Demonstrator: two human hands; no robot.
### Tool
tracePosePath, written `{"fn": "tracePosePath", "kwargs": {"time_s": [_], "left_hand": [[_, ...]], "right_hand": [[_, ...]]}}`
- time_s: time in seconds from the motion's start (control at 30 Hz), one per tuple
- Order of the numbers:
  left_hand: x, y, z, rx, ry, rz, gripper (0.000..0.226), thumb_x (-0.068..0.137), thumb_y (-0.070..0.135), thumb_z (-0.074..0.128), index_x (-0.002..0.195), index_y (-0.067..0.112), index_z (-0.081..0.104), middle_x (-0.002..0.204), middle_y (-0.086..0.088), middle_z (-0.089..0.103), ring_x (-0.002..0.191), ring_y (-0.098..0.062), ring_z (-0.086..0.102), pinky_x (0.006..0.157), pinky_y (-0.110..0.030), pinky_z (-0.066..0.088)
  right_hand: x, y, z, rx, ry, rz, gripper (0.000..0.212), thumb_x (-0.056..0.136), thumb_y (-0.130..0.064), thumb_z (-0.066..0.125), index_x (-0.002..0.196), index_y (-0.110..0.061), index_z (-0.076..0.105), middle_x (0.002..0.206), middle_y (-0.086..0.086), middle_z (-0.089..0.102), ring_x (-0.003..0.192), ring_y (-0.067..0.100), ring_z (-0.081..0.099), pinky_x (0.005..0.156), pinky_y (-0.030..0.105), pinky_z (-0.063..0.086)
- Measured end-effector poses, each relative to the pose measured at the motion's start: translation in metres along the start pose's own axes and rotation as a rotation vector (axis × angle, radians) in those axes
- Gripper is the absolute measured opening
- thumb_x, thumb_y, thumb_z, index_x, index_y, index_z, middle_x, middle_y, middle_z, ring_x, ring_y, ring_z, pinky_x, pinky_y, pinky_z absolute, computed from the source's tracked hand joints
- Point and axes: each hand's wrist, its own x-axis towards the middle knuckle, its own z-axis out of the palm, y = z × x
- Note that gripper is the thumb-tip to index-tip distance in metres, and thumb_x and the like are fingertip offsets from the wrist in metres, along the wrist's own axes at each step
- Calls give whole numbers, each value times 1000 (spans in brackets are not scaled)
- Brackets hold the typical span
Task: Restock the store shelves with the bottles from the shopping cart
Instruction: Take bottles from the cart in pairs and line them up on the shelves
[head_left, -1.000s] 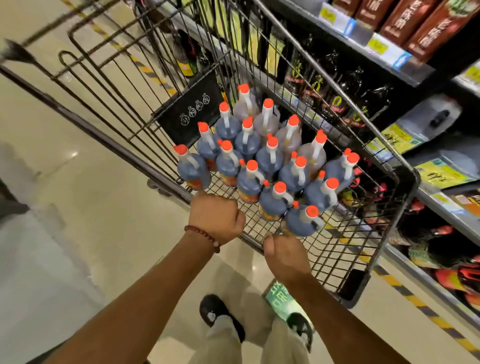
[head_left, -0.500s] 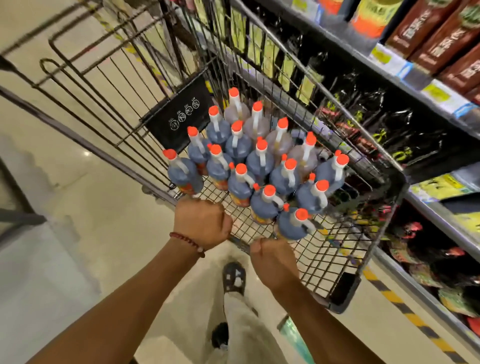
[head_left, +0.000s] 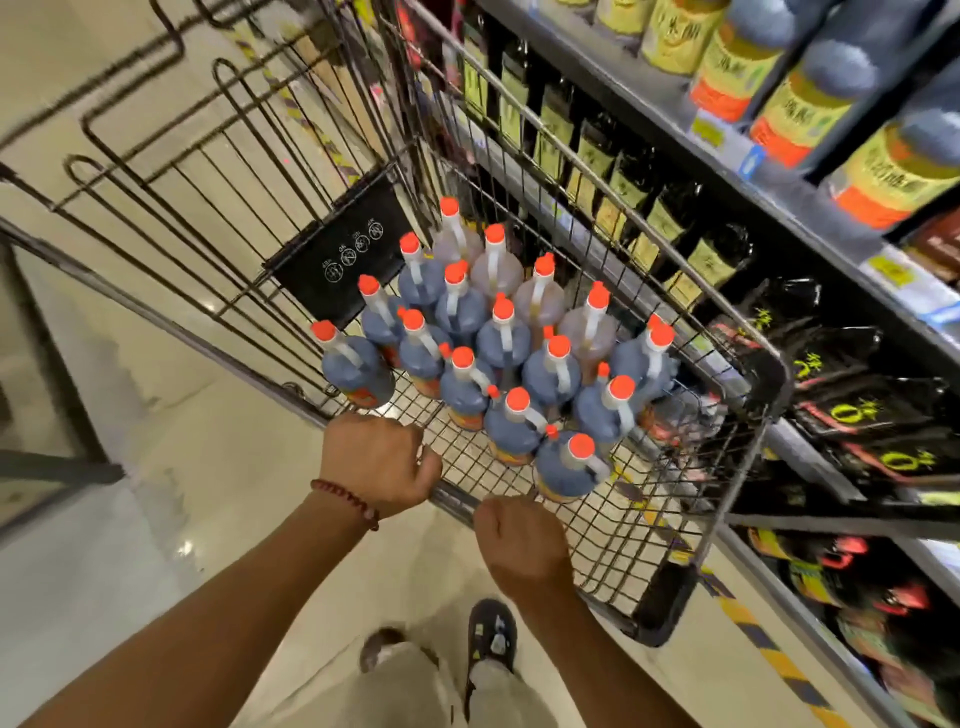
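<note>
Now both fists are on the cart, bottles right ahead of them.

From the head camera: the left hand (head_left: 375, 464), beaded bracelet (head_left: 347, 502) at the wrist, is curled tight around the shopping cart's push bar (head_left: 453, 498), and the right hand (head_left: 524, 545) is clenched on the same bar just beside it. Past the knuckles, the red-capped bottles (head_left: 498, 343) stand upright, packed together on the wire floor of the shopping cart (head_left: 649, 519); the closest bottle (head_left: 569, 465) sits just beyond the right hand. Store shelves (head_left: 810, 187) run along the cart's right side, stocked with dark bottles and yellow-labelled ones.
</note>
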Motion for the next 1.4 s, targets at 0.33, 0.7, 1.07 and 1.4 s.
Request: {"fn": "tracePosePath", "kwargs": {"time_s": [0.33, 0.7, 1.07, 1.4], "left_hand": [[65, -105, 10, 9, -11, 61, 42, 68, 40, 38, 39, 13, 51, 32, -5, 46, 29, -23, 44, 47, -20, 29], [145, -208, 21, -19, 22, 109, 40, 67, 38, 37, 38, 13, 50, 33, -5, 49, 28, -23, 45, 48, -20, 31], [217, -285, 28, -47, 0, 110, 41, 70, 37, 36, 40, 13, 52, 35, -6, 49, 31, -25, 46, 48, -22, 33], [270, -326, 31, 4, -67, 117, 42, 72, 38, 38, 42, 13, 54, 37, -4, 53, 34, -25, 51, 51, -23, 41]], "right_hand": [[109, -51, 29, 204, -130, 20, 10, 74, -4, 46, 73, -12, 41, 46, 3, 49, 37, 19, 47, 34, 24, 37], [236, -97, 46, 415, -441, 264, 27, 86, -20, 27, 60, -25, 32, 50, -4, 38, 46, 5, 35, 45, 19, 28], [330, -127, 82, 642, -533, 486, 38, 69, -48, 1, 53, -25, 27, 52, -3, 32, 63, 23, 47, 54, 26, 36], [387, -139, 102, 230, -449, 170, 23, 60, -5, 61, 80, -2, 50, 48, 8, 56, 36, 22, 52, 34, 24, 38]]}}
